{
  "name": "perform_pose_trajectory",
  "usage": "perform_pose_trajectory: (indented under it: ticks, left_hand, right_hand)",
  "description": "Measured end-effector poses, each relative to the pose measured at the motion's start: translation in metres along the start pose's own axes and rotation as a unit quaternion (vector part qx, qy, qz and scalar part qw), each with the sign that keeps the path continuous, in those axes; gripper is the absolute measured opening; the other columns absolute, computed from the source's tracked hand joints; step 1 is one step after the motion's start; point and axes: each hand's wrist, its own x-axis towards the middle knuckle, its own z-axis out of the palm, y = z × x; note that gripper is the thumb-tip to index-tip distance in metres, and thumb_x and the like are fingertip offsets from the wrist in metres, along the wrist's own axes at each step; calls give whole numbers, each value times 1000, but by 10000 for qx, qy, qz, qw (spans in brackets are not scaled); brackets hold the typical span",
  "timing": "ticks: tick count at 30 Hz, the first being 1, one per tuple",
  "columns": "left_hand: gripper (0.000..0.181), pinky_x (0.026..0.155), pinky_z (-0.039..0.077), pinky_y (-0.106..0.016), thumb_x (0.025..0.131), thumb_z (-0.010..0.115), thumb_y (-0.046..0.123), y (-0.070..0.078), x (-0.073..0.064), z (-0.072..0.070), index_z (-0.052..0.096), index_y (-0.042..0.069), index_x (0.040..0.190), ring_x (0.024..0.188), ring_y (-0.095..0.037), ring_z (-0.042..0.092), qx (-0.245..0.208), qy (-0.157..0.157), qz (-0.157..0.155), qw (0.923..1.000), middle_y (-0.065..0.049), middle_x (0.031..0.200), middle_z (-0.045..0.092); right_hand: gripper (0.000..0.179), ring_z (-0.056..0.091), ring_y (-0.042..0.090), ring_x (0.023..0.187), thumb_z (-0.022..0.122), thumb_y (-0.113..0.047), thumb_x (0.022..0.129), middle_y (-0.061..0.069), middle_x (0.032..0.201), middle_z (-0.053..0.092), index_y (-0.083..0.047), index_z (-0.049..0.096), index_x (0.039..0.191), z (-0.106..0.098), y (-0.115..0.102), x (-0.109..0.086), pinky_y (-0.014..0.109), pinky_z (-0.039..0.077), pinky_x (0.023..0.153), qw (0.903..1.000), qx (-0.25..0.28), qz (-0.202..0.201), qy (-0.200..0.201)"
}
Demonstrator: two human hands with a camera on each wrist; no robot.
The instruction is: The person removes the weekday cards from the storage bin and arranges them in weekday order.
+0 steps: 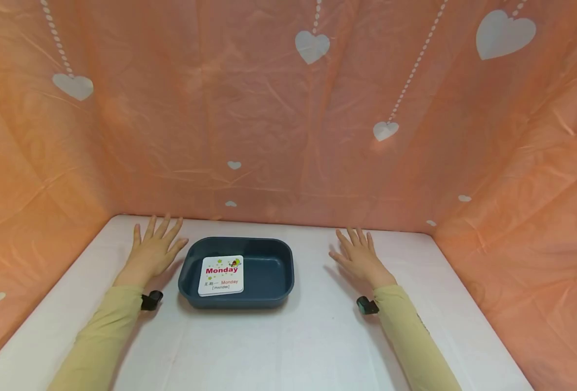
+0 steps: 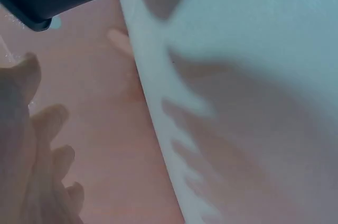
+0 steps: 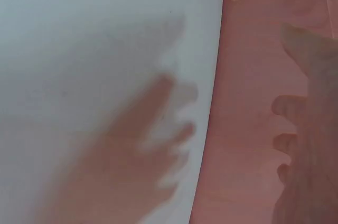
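Note:
A dark blue rectangular tray (image 1: 268, 274) stands on the white table, left of the middle. In its left part lies a small stack of white cards (image 1: 221, 276), the top one printed "Monday" with stars and a small picture. My left hand (image 1: 151, 255), fingers spread, is just left of the tray and holds nothing. To the right of the tray, some way off, my right hand (image 1: 359, 258) is spread and holds nothing too. Both wrist views show the hands (image 2: 31, 150) (image 3: 317, 129) casting shadows on the tabletop, apart from it.
An orange curtain (image 1: 268, 136) with white hearts closes off the back and both sides of the white table (image 1: 268, 347). A dark wrist camera (image 1: 152, 300) sits at the left wrist and another wrist camera (image 1: 367, 305) at the right.

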Motion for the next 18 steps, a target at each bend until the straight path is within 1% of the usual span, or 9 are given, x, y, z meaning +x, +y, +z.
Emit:
perform_pose_trajectory:
  ticks: [2, 4, 7, 10, 14, 16, 18]
  left_hand:
    - [70, 102, -10, -66, 100, 34, 53, 1, -1, -2, 27, 4, 149, 139, -47, -7, -135, 4, 21, 9999, -27, 154, 8]
    - [67, 104, 2, -66, 99, 40, 48, 1, -2, -5, 35, -1, 144, 138, -50, 8, -287, 61, 100, 9995, -31, 150, 16]
    - [61, 103, 20, -64, 98, 49, 40, 3, -3, -9, 42, -6, 138, 129, -51, 29, -542, 155, 199, 9982, -34, 141, 32]
    - [56, 98, 31, -62, 97, 54, 33, 5, -3, -12, 45, -7, 134, 119, -49, 43, -780, 195, 256, 9964, -33, 133, 43]
    - [53, 87, 41, -59, 97, 55, 31, 8, -2, -15, 46, -7, 133, 104, -43, 54, -1105, 163, 289, 9933, -31, 125, 51]
    - [54, 83, 45, -56, 97, 55, 33, 10, -1, -16, 47, -6, 133, 98, -40, 57, -1294, 131, 279, 9911, -29, 120, 54]
    - [54, 81, 46, -54, 97, 55, 35, 12, -1, -17, 47, -5, 133, 94, -38, 58, -1477, 133, 285, 9885, -28, 116, 57]
  right_hand:
    - [70, 4, 43, 141, 51, -47, 96, 23, 153, 18, -6, 30, 149, -2, 0, 1, 56, -4, 109, 9998, 59, -181, 79]
    - [68, 10, 44, 140, 57, -42, 94, 25, 150, 26, -2, 35, 146, -5, -1, 2, 57, 0, 109, 9992, 105, -351, 167]
    - [61, 23, 44, 136, 61, -34, 93, 25, 141, 40, 0, 43, 140, -8, -2, 3, 57, 11, 109, 9980, 139, -563, 234]
    - [54, 35, 40, 131, 61, -29, 93, 22, 135, 48, 0, 48, 136, -12, -4, 3, 52, 23, 107, 9974, 464, -538, 81]
    - [51, 44, 35, 126, 59, -28, 95, 18, 135, 50, 0, 48, 136, -17, -8, 2, 48, 33, 103, 9924, 1169, -316, -215]
    - [50, 48, 35, 122, 59, -29, 95, 17, 134, 51, -1, 48, 135, -20, -11, 2, 48, 37, 100, 9880, 1495, -248, -285]
    - [48, 53, 33, 116, 59, -30, 95, 15, 130, 56, -2, 50, 134, -22, -14, 1, 47, 41, 96, 9827, 1815, -230, -306]
